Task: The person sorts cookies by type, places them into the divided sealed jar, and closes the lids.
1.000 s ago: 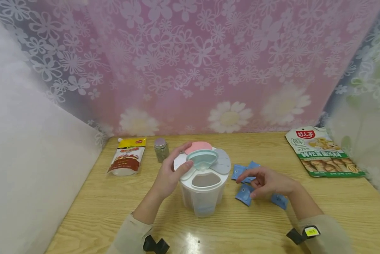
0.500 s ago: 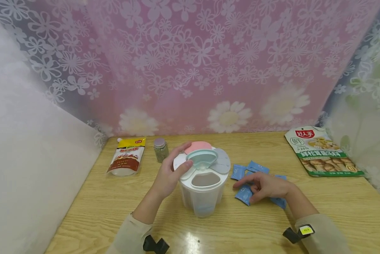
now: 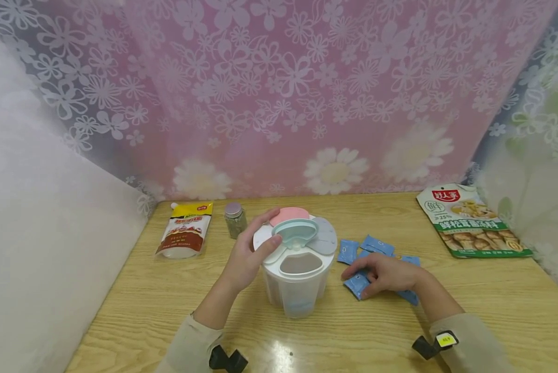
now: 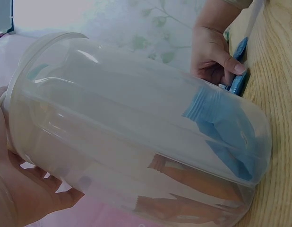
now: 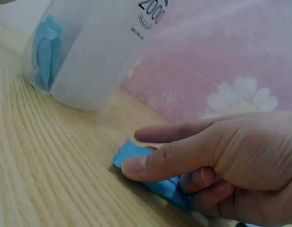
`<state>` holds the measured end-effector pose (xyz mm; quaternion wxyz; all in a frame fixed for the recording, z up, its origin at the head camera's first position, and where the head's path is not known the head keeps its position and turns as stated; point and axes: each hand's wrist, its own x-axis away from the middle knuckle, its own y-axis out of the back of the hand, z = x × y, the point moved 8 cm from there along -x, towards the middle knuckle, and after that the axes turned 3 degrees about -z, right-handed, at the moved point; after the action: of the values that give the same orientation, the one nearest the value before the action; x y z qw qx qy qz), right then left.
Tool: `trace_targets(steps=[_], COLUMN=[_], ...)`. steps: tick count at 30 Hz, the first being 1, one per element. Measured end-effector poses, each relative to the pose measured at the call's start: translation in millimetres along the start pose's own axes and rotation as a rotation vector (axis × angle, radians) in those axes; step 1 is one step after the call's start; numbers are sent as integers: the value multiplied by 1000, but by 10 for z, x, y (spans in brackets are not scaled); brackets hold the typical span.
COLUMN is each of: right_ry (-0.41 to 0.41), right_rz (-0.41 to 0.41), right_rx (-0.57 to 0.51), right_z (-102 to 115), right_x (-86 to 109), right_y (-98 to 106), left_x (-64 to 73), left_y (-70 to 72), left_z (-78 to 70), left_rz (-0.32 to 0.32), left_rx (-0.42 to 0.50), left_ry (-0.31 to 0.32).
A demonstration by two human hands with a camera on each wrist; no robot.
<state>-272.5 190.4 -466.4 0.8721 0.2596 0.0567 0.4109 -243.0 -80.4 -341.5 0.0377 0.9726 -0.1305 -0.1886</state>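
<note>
Right of the container (image 3: 297,292), the right hand (image 3: 387,273) has closed its fingers, pinching a blue packet (image 3: 355,285), seemingly securing it; the left hand (image 3: 249,255) still grips the lid (image 3: 275,268).

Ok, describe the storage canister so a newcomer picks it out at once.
On the wooden table, find the blue packets by the person's right hand. The storage canister stands just left of them, its lid held by the left hand. Unlike the small capped jar nearby, its white lid carries pink, teal and grey flaps.
</note>
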Motion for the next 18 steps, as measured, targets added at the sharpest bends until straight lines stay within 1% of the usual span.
trace_targets(steps=[5,10,13,15,18], right_ry=[15,-5,1,15,69], right_rz=[0,-31,-65,-87,-109], right_rx=[24,112,155,160,143], right_z=[68,111,174,227,320], right_x=[0,-14,-29,-31,-23], right_y=[-16,-9,11,30,59], left_x=[-6,-13,-11,-8,-4], left_y=[-1,-3,-4,-3,1], left_z=[-1,-6,-6,-4,-2], left_rz=[2,4,6,8,6], left_rx=[4,9,15,19,16], left_ry=[-6,-18,-15,-13,-12])
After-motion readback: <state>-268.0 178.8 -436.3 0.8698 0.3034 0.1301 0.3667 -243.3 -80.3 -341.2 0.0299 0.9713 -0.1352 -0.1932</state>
